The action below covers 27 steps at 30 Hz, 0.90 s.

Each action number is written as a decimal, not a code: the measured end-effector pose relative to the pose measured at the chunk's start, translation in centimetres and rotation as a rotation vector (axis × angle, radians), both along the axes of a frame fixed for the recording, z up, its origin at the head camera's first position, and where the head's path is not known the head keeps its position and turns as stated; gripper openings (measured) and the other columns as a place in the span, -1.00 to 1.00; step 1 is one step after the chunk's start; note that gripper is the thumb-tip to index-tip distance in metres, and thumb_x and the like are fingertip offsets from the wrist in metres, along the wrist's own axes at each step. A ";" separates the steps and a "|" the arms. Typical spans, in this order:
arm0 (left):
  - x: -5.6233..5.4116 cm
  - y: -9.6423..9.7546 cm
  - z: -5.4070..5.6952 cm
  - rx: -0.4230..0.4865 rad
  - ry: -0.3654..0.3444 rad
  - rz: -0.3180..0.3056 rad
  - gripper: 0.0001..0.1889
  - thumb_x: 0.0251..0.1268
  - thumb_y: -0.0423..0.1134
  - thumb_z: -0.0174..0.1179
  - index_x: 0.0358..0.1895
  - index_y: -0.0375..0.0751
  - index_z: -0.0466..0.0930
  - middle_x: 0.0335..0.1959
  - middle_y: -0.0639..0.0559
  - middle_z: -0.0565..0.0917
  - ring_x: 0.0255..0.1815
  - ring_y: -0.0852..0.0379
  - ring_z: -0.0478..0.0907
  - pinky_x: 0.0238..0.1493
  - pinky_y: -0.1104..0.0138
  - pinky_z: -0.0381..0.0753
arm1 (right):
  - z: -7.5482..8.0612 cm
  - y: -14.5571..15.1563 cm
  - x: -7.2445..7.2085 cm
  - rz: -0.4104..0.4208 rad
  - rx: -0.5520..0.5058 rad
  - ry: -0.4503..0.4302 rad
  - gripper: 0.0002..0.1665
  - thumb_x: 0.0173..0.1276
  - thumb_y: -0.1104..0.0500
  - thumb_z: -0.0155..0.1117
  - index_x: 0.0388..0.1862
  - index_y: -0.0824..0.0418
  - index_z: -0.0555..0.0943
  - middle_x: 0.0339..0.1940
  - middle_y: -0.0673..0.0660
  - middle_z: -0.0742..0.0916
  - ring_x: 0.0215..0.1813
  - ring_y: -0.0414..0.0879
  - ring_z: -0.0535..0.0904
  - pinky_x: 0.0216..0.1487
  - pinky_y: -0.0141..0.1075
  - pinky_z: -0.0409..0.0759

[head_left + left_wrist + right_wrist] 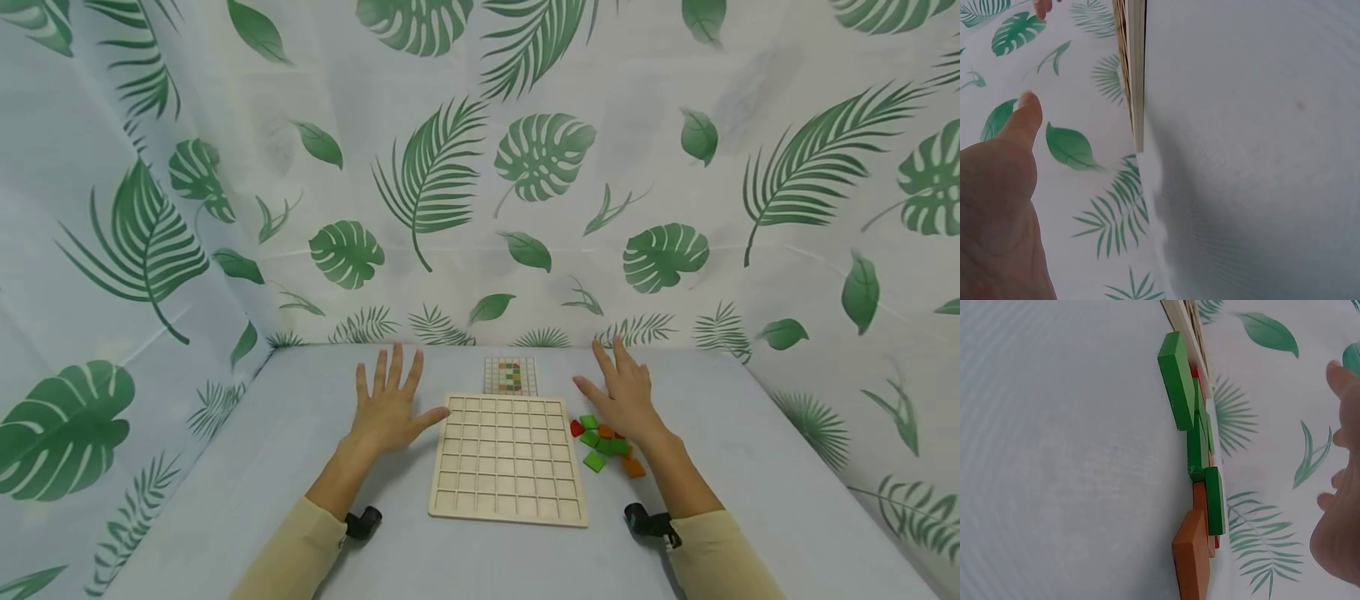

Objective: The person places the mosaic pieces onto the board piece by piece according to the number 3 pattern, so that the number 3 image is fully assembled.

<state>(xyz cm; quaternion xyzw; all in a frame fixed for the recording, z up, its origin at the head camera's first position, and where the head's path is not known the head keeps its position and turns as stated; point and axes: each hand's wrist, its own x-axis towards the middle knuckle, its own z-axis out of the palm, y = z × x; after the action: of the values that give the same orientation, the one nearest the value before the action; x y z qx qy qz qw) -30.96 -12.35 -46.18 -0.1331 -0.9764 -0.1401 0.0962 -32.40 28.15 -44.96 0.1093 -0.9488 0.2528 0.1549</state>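
My left hand (387,414) hovers with spread fingers at the left side of a pale wooden grid board (506,458), its thumb overlapping the board's edge in the head view. Over on the right, my right hand (626,400) is held up with fingers extended, holding nothing. Below it lies a loose pile of small tiles: green (595,462), orange (633,467) and red (576,428). In the right wrist view a green tile (1175,381) and an orange tile (1191,553) show close up. The board's square cells hold no tiles.
Behind the board lies a small pattern card (510,377) with a grid printed in orange, green and red. A white table (360,567) carries everything. Leaf-printed cloth (480,167) rises at the back and sides.
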 end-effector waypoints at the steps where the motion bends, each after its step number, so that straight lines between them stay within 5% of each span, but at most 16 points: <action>1: 0.0 0.0 0.0 -0.002 0.001 -0.003 0.15 0.33 0.54 0.06 0.73 0.10 -0.38 0.72 -0.11 -0.52 0.74 -0.23 -0.56 0.57 -0.30 -0.66 | 0.0 0.1 -0.1 0.021 -0.044 -0.006 -0.04 0.59 -0.20 0.14 0.72 0.20 0.06 0.73 0.44 -0.04 0.68 0.52 -0.13 0.52 0.56 -0.22; 12: 0.9 -0.8 0.0 0.005 -0.064 -0.062 0.20 0.27 0.58 0.08 0.74 0.01 -0.29 0.73 -0.19 -0.44 0.74 -0.27 -0.50 0.58 -0.33 -0.57 | -0.2 1.1 -0.5 0.153 -0.449 -0.157 -0.25 0.70 -0.25 -0.11 0.72 -0.04 0.13 0.71 0.21 0.24 0.57 0.33 0.32 0.48 0.34 0.34; 17: 1.5 -1.4 -0.8 0.031 -0.204 -0.166 0.37 0.03 0.65 0.22 0.73 -0.06 -0.22 0.73 -0.32 -0.31 0.73 -0.39 -0.39 0.59 -0.36 -0.51 | -0.8 1.9 -0.4 0.163 -0.678 -0.261 -0.26 0.69 -0.30 -0.16 0.69 -0.04 0.21 0.61 0.26 0.42 0.52 0.27 0.41 0.41 0.00 0.57; 21: 2.0 -1.4 -0.7 0.010 -0.326 -0.220 0.51 -0.19 0.68 0.34 0.73 -0.06 -0.24 0.72 -0.37 -0.25 0.71 -0.45 -0.33 0.60 -0.36 -0.47 | -1.3 2.5 -0.3 0.131 -0.743 -0.305 -0.24 0.64 -0.36 -0.13 0.66 -0.05 0.27 0.57 0.25 0.47 0.47 0.16 0.45 0.27 -0.35 0.64; 27: 2.6 -0.7 -0.4 -0.082 -0.458 -0.249 0.51 -0.23 0.60 0.44 0.74 0.04 -0.25 0.74 -0.29 -0.23 0.73 -0.38 -0.27 0.58 -0.42 -0.42 | -1.4 2.9 -0.1 0.133 -0.738 -0.310 -0.26 0.61 -0.27 0.09 0.61 0.03 0.35 0.54 0.24 0.49 0.31 -0.14 0.54 0.23 -0.43 0.62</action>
<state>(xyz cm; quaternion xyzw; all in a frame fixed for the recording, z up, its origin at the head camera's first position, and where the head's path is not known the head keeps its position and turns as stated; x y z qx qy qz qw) -28.33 -13.05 -46.54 -0.2206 -0.9538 -0.1376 -0.1507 -32.51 31.07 -46.40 0.0679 -0.7972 0.5995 0.0221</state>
